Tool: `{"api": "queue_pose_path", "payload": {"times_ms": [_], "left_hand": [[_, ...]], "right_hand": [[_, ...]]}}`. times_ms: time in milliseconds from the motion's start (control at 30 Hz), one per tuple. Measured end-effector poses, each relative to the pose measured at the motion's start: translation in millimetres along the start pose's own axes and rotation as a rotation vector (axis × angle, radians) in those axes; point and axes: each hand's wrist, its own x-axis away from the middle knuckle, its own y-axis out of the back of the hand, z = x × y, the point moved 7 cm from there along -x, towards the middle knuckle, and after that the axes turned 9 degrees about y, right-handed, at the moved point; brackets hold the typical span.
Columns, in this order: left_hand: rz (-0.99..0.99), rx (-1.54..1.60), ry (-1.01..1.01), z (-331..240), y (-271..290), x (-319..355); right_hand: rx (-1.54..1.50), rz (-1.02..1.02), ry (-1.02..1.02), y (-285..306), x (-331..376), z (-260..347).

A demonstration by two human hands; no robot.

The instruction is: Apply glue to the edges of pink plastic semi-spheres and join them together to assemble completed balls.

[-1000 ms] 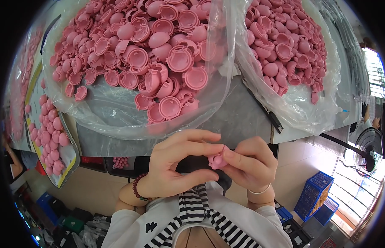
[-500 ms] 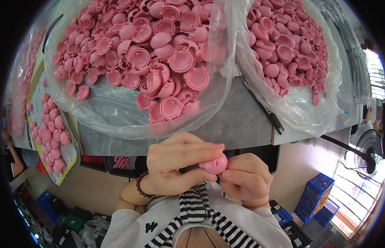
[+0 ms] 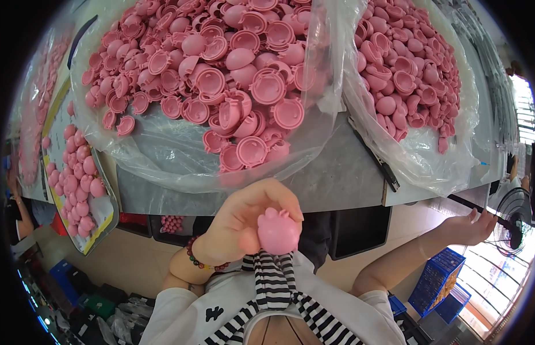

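Note:
My left hand [image 3: 236,215] is closed round a rounded pink plastic ball [image 3: 279,233] with small bumps along its top, just off the near table edge. Its smooth side faces up between my thumb and fingers. Far out to the right, beyond the table's corner, my right hand [image 3: 470,227] is stretched away with its fingers loosely apart and nothing in them. A heap of pink half-shells [image 3: 211,83] spreads over a clear plastic bag [image 3: 164,141] ahead of me. Another heap of pink shells [image 3: 404,80] lies in a second bag to the right.
At the left, a tray [image 3: 109,210] with a yellow edge carries many pink balls [image 3: 80,178]. A black pen-like tool [image 3: 378,158] lies between the bags on the grey table [image 3: 330,178]. Black bins [image 3: 359,231] sit below the edge. A fan [image 3: 509,215] and blue crates [image 3: 437,282] stand right.
My right hand has let go of the pink ball and swung far out to the right. My left hand keeps the ball and has turned it. The view has shifted slightly.

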Motion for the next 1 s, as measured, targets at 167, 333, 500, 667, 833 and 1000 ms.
{"api": "queue_pose_path", "payload": {"times_ms": [167, 333, 500, 667, 833, 1000], "left_hand": [[0.067, 0.218, 0.137, 1.6, -12.4, -0.9], [0.258, 0.227, 0.065, 5.2, -4.8, 4.3], [0.066, 0.205, 0.028, -5.1, -5.1, 7.0], [0.229, -0.322, -0.221, -57.3, 6.1, 35.4], [-0.997, -1.024, -0.601, -155.9, 87.8, 153.4], [-1.529, -1.847, -0.513, -180.5, 90.2, 146.0]], "right_hand": [[-0.126, 0.309, -0.442, -38.9, -5.1, -163.9], [-0.13, 0.593, -0.486, -77.9, 11.9, -152.6], [-0.265, 0.822, -0.362, -100.3, 14.5, -184.3], [0.11, 0.385, -0.049, -56.6, -18.5, -124.2], [-0.384, 0.252, -0.249, -38.4, -4.3, -18.3], [-0.887, 0.519, -0.457, -56.7, 73.4, 65.8]]}}
